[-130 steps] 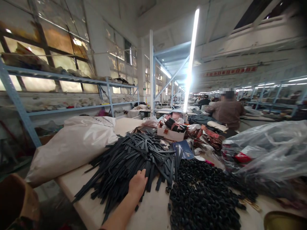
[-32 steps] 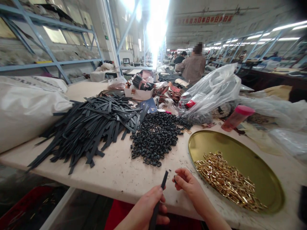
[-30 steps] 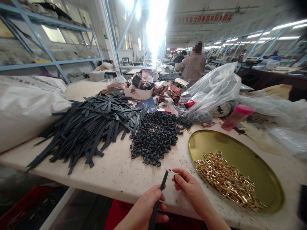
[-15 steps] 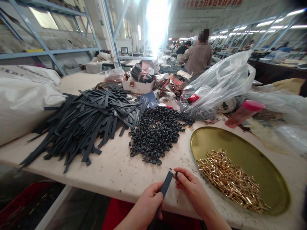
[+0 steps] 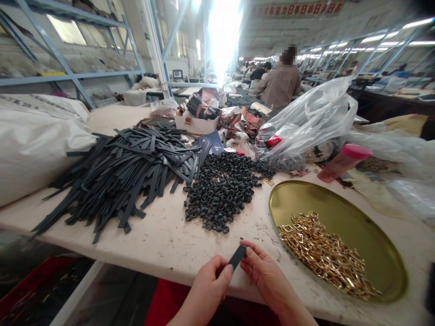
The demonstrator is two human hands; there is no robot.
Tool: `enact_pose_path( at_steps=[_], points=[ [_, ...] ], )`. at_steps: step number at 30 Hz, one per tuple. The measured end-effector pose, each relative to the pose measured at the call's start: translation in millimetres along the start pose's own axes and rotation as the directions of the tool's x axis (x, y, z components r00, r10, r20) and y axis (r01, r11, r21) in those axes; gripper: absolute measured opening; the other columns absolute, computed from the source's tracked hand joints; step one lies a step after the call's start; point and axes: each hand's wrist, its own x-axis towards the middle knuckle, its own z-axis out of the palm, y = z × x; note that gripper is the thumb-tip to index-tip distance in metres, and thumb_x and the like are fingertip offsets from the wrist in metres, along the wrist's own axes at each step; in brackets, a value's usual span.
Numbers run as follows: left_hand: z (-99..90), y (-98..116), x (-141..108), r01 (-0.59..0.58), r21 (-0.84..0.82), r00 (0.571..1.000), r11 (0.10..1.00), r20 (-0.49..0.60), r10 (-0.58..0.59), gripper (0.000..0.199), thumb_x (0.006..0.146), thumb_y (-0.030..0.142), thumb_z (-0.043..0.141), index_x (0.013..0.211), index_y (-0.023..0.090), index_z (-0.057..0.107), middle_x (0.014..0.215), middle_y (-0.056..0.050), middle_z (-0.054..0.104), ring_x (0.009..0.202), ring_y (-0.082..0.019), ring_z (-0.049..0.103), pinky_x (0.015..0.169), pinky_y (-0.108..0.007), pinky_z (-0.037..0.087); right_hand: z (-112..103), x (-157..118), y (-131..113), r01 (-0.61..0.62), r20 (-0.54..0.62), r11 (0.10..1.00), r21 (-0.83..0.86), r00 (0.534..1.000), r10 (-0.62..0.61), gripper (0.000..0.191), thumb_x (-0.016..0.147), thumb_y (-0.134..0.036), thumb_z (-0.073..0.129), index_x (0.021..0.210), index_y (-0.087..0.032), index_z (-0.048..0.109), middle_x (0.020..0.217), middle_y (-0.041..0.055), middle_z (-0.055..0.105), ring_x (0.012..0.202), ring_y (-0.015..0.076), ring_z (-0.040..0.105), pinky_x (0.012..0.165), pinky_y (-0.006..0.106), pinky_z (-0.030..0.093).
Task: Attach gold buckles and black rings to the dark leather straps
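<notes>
My left hand [image 5: 210,284] is closed around a dark leather strap [image 5: 236,258], whose upper end points away from me. At that end, the fingertips of my right hand [image 5: 264,272] pinch a small black loop [image 5: 244,249]; it sits at the strap's tip, and I cannot tell whether it is around it. Beyond my hands lies a heap of similar black loops [image 5: 220,192]. A large pile of dark straps [image 5: 132,167] spreads out on the left. To the right, a gold oval tray [image 5: 374,240] holds many gold metal buckles [image 5: 326,258].
A pale tabletop [image 5: 163,244] carries everything. Behind the heaps stand a white box [image 5: 197,124], a clear plastic bag [image 5: 312,106] and a pink-lidded container [image 5: 343,163]. A white sack [image 5: 37,145] is at left. A person [image 5: 280,83] sits farther back.
My right hand has moved slightly left with the small loop, bringing it from beside the strap to the strap's end. My left fingers now sit higher on the strap.
</notes>
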Motion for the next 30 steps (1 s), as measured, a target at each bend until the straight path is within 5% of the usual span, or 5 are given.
enact_pose_path(
  at_steps=[5,19,30],
  points=[
    [-6.1,2,-8,-0.160,0.179,0.981,0.971,-0.084,0.177,0.019,0.077,0.030,0.044,0.062,0.018,0.044,0.055,0.006,0.034,0.054,-0.010,0.034,0.051,-0.021,0.026,2,-12,4,-0.003,0.034,0.999,0.053,0.999,0.001,0.028,0.064,-0.031,0.073,0.087,-0.019,0.062,0.076,-0.0014,0.064,0.065,0.0088,0.058,0.068,0.022,0.047],
    [-3.8,-2,-31,-0.221,0.272,0.971,0.937,-0.032,0.238,0.021,0.076,0.035,0.038,0.061,0.020,0.038,0.055,0.006,0.030,0.054,-0.011,0.031,0.051,-0.022,0.024,-9,-31,7,0.225,0.166,0.950,-0.217,0.967,-0.191,0.019,0.070,-0.030,0.068,0.083,-0.018,0.060,0.064,-0.0045,0.057,0.058,0.0085,0.049,0.060,0.021,0.037],
    [-13.8,6,-24,-0.204,0.405,0.967,0.891,0.223,0.120,0.018,0.077,0.031,0.041,0.070,0.017,0.050,0.059,0.004,0.045,0.056,-0.011,0.041,0.051,-0.020,0.028,-2,-36,9,0.138,0.296,0.947,-0.290,0.954,-0.048,0.029,0.057,-0.034,0.075,0.074,-0.017,0.060,0.056,-0.0061,0.054,0.052,0.0077,0.044,0.051,0.020,0.031]
  ],
)
